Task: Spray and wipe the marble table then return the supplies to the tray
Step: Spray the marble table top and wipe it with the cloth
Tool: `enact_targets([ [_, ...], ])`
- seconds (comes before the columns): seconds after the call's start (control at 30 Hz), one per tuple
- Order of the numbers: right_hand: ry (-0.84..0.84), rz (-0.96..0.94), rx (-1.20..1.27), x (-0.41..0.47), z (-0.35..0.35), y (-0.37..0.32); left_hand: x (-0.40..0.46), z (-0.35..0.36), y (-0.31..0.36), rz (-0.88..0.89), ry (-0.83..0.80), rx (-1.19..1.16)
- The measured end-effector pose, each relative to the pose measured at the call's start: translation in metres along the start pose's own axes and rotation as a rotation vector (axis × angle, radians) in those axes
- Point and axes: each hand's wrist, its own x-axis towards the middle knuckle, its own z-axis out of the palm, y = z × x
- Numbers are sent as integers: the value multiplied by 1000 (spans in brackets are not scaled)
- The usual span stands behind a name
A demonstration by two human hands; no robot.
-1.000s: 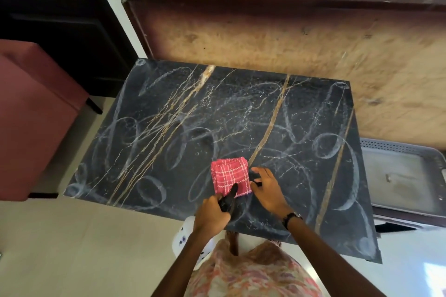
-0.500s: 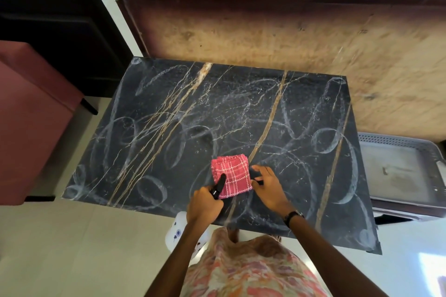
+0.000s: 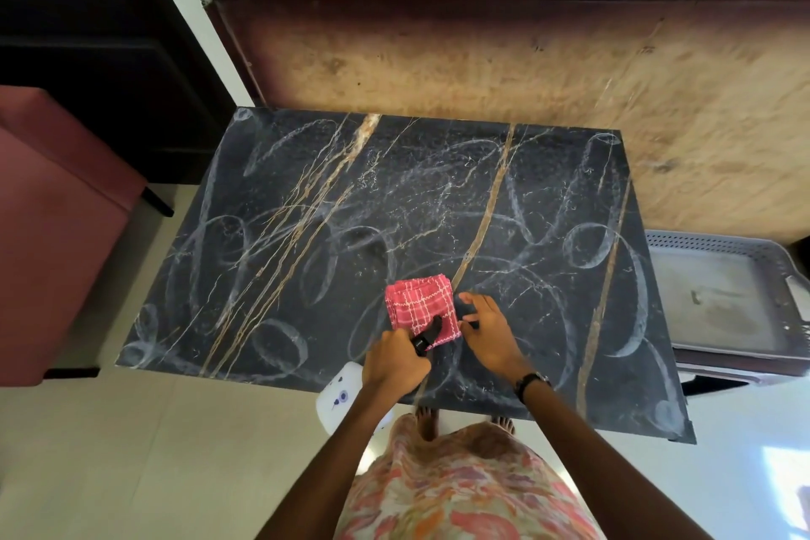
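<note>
A folded red checked cloth (image 3: 416,305) lies on the black marble table (image 3: 307,276), near its front edge. The table top is covered in whitish looping smears. My left hand (image 3: 394,362) grips a spray bottle by its black head (image 3: 427,335), and the nozzle lies over the cloth's near edge. The bottle's white body (image 3: 341,397) hangs below the table edge. My right hand (image 3: 488,333) rests with relaxed, spread fingers just right of the cloth. A grey tray (image 3: 719,240) stands to the right of the table, lower down.
A large wooden board (image 3: 482,57) leans against the wall behind the table. A red upholstered seat (image 3: 52,232) stands at the left, next to a dark cabinet (image 3: 87,35). My feet and patterned dress are at the table's front edge.
The spray nozzle in my left hand has shifted slightly along the cloth's near edge, left and then back right. My right hand stays beside the cloth.
</note>
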Motion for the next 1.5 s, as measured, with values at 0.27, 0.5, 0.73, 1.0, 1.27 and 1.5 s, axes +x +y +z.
enact_targets([
  [0.27,22,28,22,-11,0,5,-10,11,-29,-63,-17,-23],
  [0.5,20,14,17,-10,2,-1,-4,0,-29,-33,-29,-20],
  [0.73,23,27,11,-6,3,-7,12,-7,0,20,-8,-13],
  [1.0,-15,106,12,5,1,-16,21,-21,-5,-40,-11,-24],
  [1.27,-87,268,94,36,6,-22,14,-21,-14,-76,-43,-50],
  [1.5,-155,368,249,48,2,-29,11,-13,2,-55,-50,14],
])
